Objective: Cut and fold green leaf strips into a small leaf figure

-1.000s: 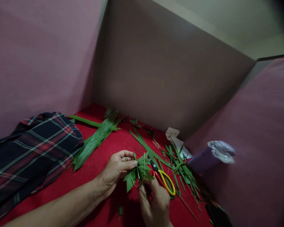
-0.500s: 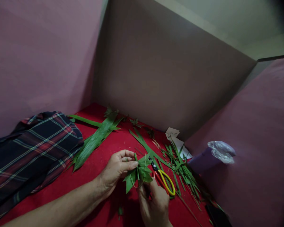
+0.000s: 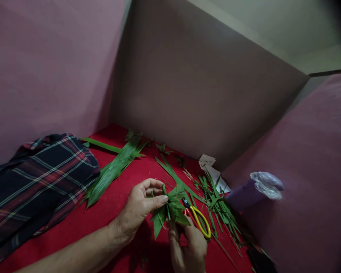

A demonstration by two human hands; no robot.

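A small folded green leaf piece (image 3: 174,208) with pointed, star-like tips is between my two hands. My left hand (image 3: 140,206) pinches its upper left side between thumb and fingers, near a short rolled stub. From below, my right hand (image 3: 189,242) grips its lower edge; the fingertips are partly hidden behind the leaf. A thin strand loops by the lower edge. Just right of the piece, scissors (image 3: 200,220) with one yellow and one red handle lie on the red cloth (image 3: 122,193), their blades partly under leaf strips.
Long broad leaves (image 3: 113,174) lie at the left beside a plaid cloth (image 3: 51,182). Cut leaf strips (image 3: 218,204) are heaped at the right, near white paper pieces (image 3: 216,176) and a purple plastic-wrapped roll (image 3: 252,189). Small leaf stars (image 3: 162,148) lie along the back wall.
Both hands have shifted slightly right with the leaf piece, the right hand a little lower. The piece has tilted a bit, its tips pointing further down. Both hands keep hold.
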